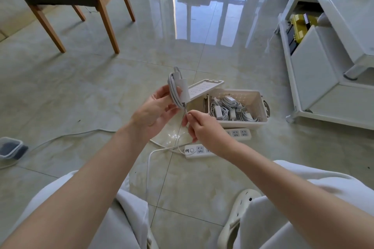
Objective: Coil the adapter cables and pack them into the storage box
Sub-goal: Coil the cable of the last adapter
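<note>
Open storage box (242, 124) on the tiled floor at three o'clock of the raised hands, one adapter held in front of its lid.

The box, a cream perforated tub, holds a heap of white packed adapters (228, 107) with bundled leads; its lid (202, 89) leans tilted at the tub's nine o'clock rim. The left hand (155, 111) grips a white adapter (183, 92) with its grey-white cable (172, 87) wound round it in loops (a plug tip pokes up at twelve o'clock). The right hand (202, 127) pinches the loose cable tail at the adapter's six o'clock, above a white power strip (197, 150).
</note>
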A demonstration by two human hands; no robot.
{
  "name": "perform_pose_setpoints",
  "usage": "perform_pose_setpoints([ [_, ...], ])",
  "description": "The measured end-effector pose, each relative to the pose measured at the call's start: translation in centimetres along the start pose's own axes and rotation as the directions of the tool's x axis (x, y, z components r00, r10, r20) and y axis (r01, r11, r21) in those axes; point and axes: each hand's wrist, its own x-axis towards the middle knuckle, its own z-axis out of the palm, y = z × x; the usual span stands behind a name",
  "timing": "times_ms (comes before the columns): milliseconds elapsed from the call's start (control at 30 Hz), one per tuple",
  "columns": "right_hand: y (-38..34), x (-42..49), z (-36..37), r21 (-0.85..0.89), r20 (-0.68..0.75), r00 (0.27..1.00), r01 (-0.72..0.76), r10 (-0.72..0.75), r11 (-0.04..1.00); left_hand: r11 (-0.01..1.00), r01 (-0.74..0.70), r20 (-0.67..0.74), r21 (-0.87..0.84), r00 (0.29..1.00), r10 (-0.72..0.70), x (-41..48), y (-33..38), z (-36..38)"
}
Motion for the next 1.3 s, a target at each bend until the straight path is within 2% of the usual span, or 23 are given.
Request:
perform_pose_setpoints([
  [67,0.1,-0.2,0.3,-0.140,-0.032,0.998,0.054,-0.059,0.989,0.999,-0.013,-0.075,0.034,0.997,0.016,-0.1,0.0,0.2],
  [200,0.1,-0.5,0.7,-0.204,-0.020,0.997,0.066,-0.072,0.977,0.993,-0.049,-0.196,0.105,0.978,0.069,-0.2,0.0,0.5],
  [267,-0.1,-0.8,0.8,-0.251,0.003,0.996,0.090,-0.092,0.964,0.963,-0.119,-0.263,0.241,0.948,0.183,-0.1,-0.1,0.3],
  [300,-0.1,-1.0,0.9,-0.287,0.012,0.993,0.114,-0.115,0.951,0.916,-0.157,-0.277,0.369,0.922,0.270,0.1,-0.2,0.0],
  [367,-0.2,-1.4,1.0,-0.358,0.019,0.986,0.159,-0.163,0.920,0.747,-0.196,-0.231,0.635,0.875,0.426,0.2,-0.4,-0.3],
  [467,-0.5,-1.4,0.5,-0.393,0.008,0.981,0.183,-0.196,0.901,0.427,-0.236,-0.052,0.873,0.825,0.563,0.1,-0.6,-0.4],
  [567,-0.7,-1.4,-0.3,-0.454,0.011,0.976,0.199,-0.218,0.869,0.072,-0.209,0.124,0.975,0.785,0.607,0.0,-0.9,-0.4],
  [667,-0.9,-1.4,-1.2,-0.571,0.009,0.967,0.214,-0.254,0.792,-0.268,-0.080,0.221,0.960,0.803,0.554,0.0,-1.0,-0.9],
  [733,-0.9,-1.2,-2.1,-0.609,0.007,0.961,0.222,-0.275,0.761,-0.380,-0.054,0.243,0.923,0.849,0.469,0.1,-0.7,-1.2],
  [833,-0.7,-0.5,-3.6,-0.592,-0.041,0.952,0.221,-0.303,0.775,-0.452,-0.102,0.290,0.886,0.883,0.369,0.0,-0.5,-1.4],
  [900,-0.4,-0.2,-4.2,-0.601,-0.066,0.951,0.204,-0.302,0.773,-0.485,-0.137,0.326,0.864,0.886,0.331,-0.1,-0.6,-1.3],
  [967,-0.1,0.1,-4.4,-0.623,-0.079,0.955,0.176,-0.286,0.762,-0.463,-0.168,0.333,0.870,0.894,0.301,-0.2,-0.7,-1.3],
  [1000,0.0,0.3,-4.5,-0.636,-0.082,0.958,0.160,-0.273,0.755,-0.413,-0.191,0.329,0.890,0.898,0.293,-0.2,-0.7,-1.3],
  [1067,0.3,0.6,-4.9,-0.651,-0.085,0.967,0.128,-0.239,0.748,-0.213,-0.239,0.293,0.947,0.915,0.277,-0.3,-0.6,-1.0],
  [1133,0.4,0.8,-5.3,-0.609,-0.081,0.975,0.116,-0.207,0.785,-0.020,-0.275,0.272,0.961,0.931,0.243,-0.4,-0.5,-0.7],
  [1233,0.2,1.1,-5.9,-0.494,-0.046,0.988,0.104,-0.145,0.863,0.072,-0.318,0.306,0.945,0.942,0.139,-0.3,0.1,-0.9],
  [1300,-0.1,1.2,-6.2,-0.414,-0.026,0.993,0.097,-0.119,0.905,0.172,-0.321,0.320,0.931,0.947,0.037,-0.5,0.6,-0.9],
])
